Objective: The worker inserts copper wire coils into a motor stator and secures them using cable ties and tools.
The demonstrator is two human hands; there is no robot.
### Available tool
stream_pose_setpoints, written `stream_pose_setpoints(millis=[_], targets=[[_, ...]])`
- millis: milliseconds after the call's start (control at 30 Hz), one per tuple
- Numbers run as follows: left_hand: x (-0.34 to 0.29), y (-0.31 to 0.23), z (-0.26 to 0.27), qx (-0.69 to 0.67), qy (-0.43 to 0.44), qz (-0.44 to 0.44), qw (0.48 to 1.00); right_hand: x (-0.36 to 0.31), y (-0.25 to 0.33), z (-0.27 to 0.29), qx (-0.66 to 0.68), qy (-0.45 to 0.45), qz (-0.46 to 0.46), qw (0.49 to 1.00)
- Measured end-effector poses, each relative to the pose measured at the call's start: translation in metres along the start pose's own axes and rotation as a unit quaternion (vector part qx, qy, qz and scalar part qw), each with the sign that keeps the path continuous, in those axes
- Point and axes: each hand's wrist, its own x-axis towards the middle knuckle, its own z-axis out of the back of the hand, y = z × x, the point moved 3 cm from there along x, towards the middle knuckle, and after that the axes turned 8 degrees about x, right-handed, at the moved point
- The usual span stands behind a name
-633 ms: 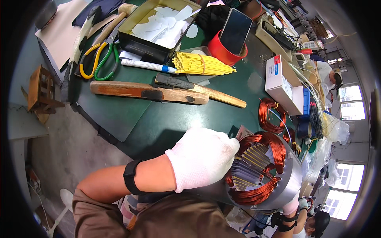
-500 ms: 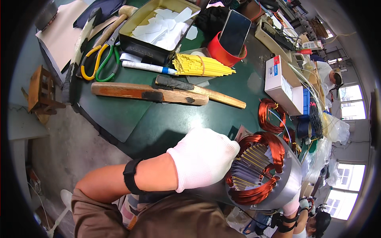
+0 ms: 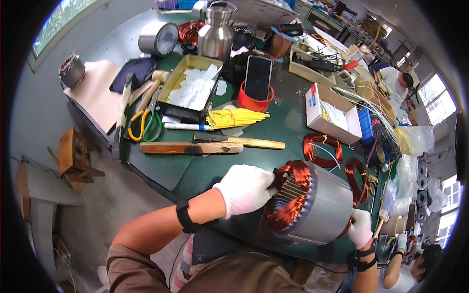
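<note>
A grey motor stator (image 3: 330, 205) lies on its side at the near edge of the green bench, its slotted open end facing left. Copper windings (image 3: 289, 215) bulge in loops from that end, with yellow strips in the slots. My left hand (image 3: 246, 190), in a white glove, has its fingers curled closed at the upper left edge of these windings; the fingertips are partly hidden. At the stator's right end my gloved right hand (image 3: 360, 228) grips the rim, where a little copper shows. Some of its fingers are out of sight behind the housing.
Beyond lie two wooden sticks (image 3: 190, 148), a bundle of yellow strips (image 3: 234, 118), scissors (image 3: 145, 122) and a black tray (image 3: 183, 108) of white paper pieces. Copper coils (image 3: 322, 149) and a white box (image 3: 332, 115) are at right. A co-worker's arm (image 3: 394, 266) shows lower right.
The view has tilted up, showing more of the bench. The stator has turned so its smooth side shows more, and my right hand is now visible at its right end. My left hand stays by the windings.
</note>
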Motion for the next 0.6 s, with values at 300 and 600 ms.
stream_pose_setpoints(millis=[300, 600], targets=[[-0.009, -0.005, 0.011, 0.109, -0.049, 0.002, 0.993, -0.01, -0.002, 0.022, -0.093, 0.018, 0.02, 0.995], [-0.005, 0.011, 0.0, 0.157, 0.038, 0.034, 0.986, -0.018, 0.024, 0.031, -0.154, 0.042, 0.009, 0.987]])
